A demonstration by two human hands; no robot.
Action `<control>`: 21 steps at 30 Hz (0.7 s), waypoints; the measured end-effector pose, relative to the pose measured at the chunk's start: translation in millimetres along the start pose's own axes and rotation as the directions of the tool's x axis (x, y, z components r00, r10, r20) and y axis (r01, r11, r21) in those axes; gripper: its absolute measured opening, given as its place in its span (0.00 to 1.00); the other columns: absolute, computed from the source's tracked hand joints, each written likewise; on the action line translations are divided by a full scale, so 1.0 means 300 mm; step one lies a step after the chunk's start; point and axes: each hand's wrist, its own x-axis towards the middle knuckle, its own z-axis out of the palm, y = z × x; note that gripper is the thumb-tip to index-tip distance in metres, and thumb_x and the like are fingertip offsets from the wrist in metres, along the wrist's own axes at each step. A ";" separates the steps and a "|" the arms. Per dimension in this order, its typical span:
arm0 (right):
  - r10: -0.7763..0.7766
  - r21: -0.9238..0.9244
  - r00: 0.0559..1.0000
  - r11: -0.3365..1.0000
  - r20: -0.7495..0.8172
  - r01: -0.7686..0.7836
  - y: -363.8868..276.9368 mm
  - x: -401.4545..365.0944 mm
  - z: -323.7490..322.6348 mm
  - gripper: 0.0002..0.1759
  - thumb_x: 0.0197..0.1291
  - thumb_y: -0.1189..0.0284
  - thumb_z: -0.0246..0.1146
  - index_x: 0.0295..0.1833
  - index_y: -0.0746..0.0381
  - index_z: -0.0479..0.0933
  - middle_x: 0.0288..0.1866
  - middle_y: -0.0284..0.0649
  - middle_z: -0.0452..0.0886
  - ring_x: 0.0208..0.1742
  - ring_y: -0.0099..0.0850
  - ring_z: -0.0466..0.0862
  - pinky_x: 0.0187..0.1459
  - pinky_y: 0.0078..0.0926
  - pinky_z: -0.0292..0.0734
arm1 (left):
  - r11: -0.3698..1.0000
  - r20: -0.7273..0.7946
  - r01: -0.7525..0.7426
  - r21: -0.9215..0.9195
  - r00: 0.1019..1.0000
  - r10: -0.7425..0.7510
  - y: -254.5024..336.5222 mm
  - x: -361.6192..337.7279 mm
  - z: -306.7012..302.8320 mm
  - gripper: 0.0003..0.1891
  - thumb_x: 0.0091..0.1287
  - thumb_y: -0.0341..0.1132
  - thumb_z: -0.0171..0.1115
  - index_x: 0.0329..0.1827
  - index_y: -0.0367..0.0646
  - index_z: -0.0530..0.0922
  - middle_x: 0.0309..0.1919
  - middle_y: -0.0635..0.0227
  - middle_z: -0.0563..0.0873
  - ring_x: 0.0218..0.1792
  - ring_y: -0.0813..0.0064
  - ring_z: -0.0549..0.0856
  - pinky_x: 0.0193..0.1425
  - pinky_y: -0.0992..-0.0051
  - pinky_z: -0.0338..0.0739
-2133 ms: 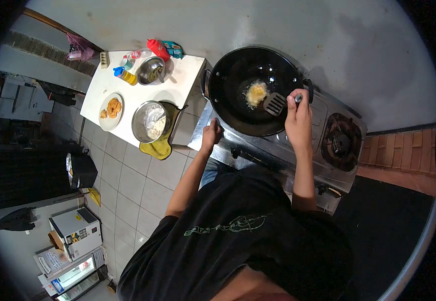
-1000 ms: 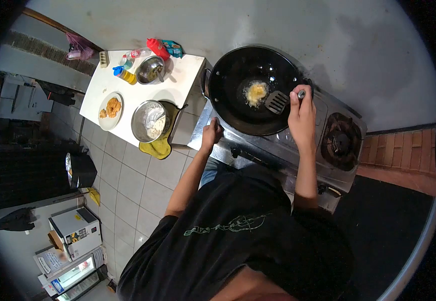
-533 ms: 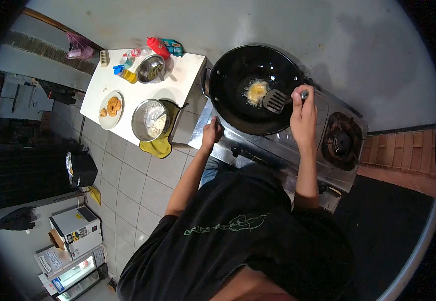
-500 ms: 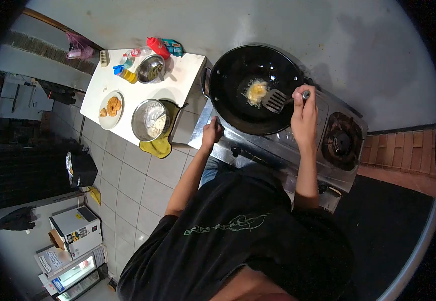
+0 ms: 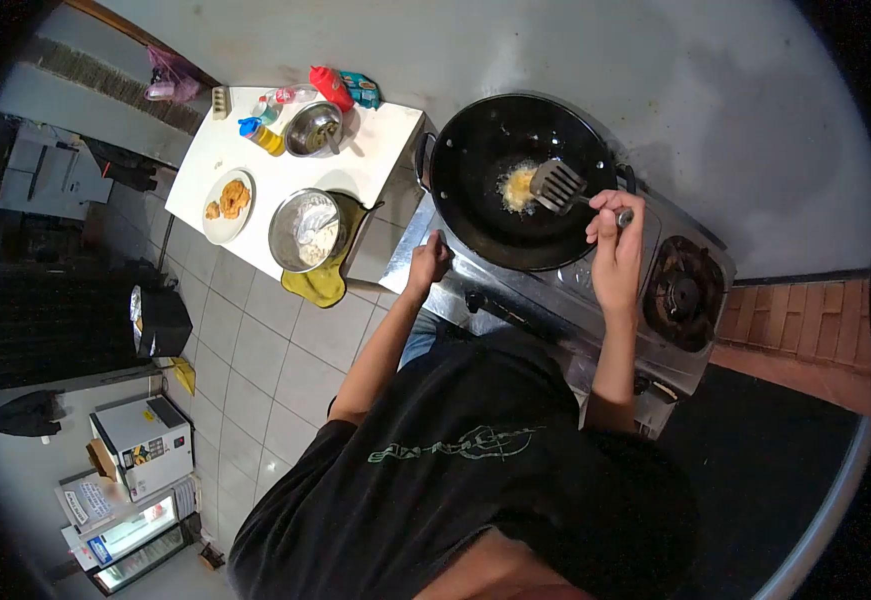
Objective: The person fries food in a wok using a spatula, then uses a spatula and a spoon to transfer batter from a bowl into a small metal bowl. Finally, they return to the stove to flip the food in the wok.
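Note:
My right hand [image 5: 615, 245] is closed round the handle of a slotted spatula [image 5: 558, 187]. The spatula's blade hangs over a black wok [image 5: 475, 225], its edge overlapping a piece of yellow, battered food [image 5: 520, 187] that bubbles in oil at the bottom. My left hand [image 5: 429, 263] is at the front left corner of the steel gas stove [image 5: 410, 245], fingers curled in and thumb toward the wok. What it grips, if anything, is hidden.
A white table [image 5: 375, 150] to the left bears a metal bowl of flour [image 5: 305, 230] by a yellow-green cloth [image 5: 315, 288], a plate of fried pieces [image 5: 227, 207], a smaller metal bowl [image 5: 312, 130] and several bottles. A second burner [image 5: 683, 293] is at the right.
My right hand has turned the spatula, so its blade now stands tilted and higher, reaching over the edge of the yellow food. My left hand stays at the stove corner.

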 end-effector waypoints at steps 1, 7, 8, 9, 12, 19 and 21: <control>-0.025 0.011 0.999 1.000 -0.026 0.025 -0.006 -0.009 0.001 0.12 0.71 0.63 0.49 0.45 0.62 0.64 0.43 0.38 0.74 0.31 0.23 0.72 0.35 0.21 0.71 | 0.999 0.019 0.022 -0.024 1.000 -0.022 -0.006 0.004 -0.005 0.27 0.71 0.53 0.44 0.12 0.50 0.63 0.11 0.74 0.67 0.09 0.81 0.62 0.12 0.78 0.52; -0.217 -0.115 0.976 0.971 -0.033 0.212 0.010 -0.062 0.000 0.07 0.69 0.70 0.50 0.44 0.63 0.64 0.45 0.43 0.73 0.38 0.32 0.73 0.46 0.28 0.71 | 0.999 -0.256 0.028 -0.036 0.966 -0.036 -0.068 -0.064 -0.037 0.21 0.70 0.48 0.46 0.18 0.51 0.65 0.12 0.78 0.66 0.10 0.84 0.62 0.13 0.81 0.52; -0.199 -0.121 0.980 0.973 -0.020 0.195 0.001 -0.078 -0.001 0.06 0.67 0.73 0.50 0.44 0.64 0.64 0.45 0.45 0.73 0.42 0.36 0.73 0.51 0.30 0.69 | 0.995 -0.249 0.021 -0.095 0.968 -0.044 -0.084 -0.080 -0.065 0.20 0.70 0.47 0.47 0.18 0.51 0.65 0.12 0.79 0.64 0.10 0.85 0.61 0.12 0.81 0.51; -0.190 -0.117 0.982 0.976 -0.022 0.186 0.003 -0.081 0.008 0.06 0.67 0.73 0.50 0.44 0.64 0.64 0.45 0.45 0.73 0.42 0.36 0.73 0.51 0.30 0.69 | 0.996 -0.252 0.028 -0.089 0.967 -0.049 -0.079 -0.109 -0.088 0.20 0.70 0.47 0.47 0.18 0.51 0.65 0.12 0.79 0.64 0.10 0.85 0.61 0.12 0.81 0.51; -0.244 -0.158 0.968 0.955 0.063 0.251 0.020 -0.081 0.016 0.06 0.67 0.73 0.51 0.43 0.64 0.63 0.47 0.46 0.72 0.42 0.36 0.73 0.50 0.30 0.69 | 0.994 -0.399 -0.083 -0.076 0.916 0.046 -0.047 -0.180 -0.115 0.22 0.71 0.48 0.45 0.18 0.51 0.63 0.12 0.80 0.62 0.10 0.86 0.59 0.13 0.80 0.49; -0.287 -0.138 0.948 0.953 -0.139 0.268 0.036 -0.140 0.104 0.06 0.66 0.72 0.54 0.43 0.64 0.67 0.45 0.43 0.71 0.44 0.33 0.73 0.41 0.24 0.71 | 0.996 0.010 0.053 -0.077 0.999 -0.053 0.308 -0.401 0.064 0.19 0.70 0.52 0.48 0.24 0.51 0.66 0.15 0.84 0.59 0.15 0.88 0.56 0.18 0.82 0.46; -0.226 -0.113 0.963 0.971 -0.148 0.211 0.042 -0.171 0.131 0.07 0.64 0.73 0.56 0.44 0.63 0.69 0.43 0.41 0.69 0.45 0.33 0.71 0.42 0.27 0.70 | 0.990 0.187 0.139 0.007 0.973 -0.137 0.393 -0.437 0.151 0.20 0.69 0.55 0.48 0.33 0.47 0.73 0.23 0.79 0.70 0.25 0.86 0.67 0.27 0.82 0.59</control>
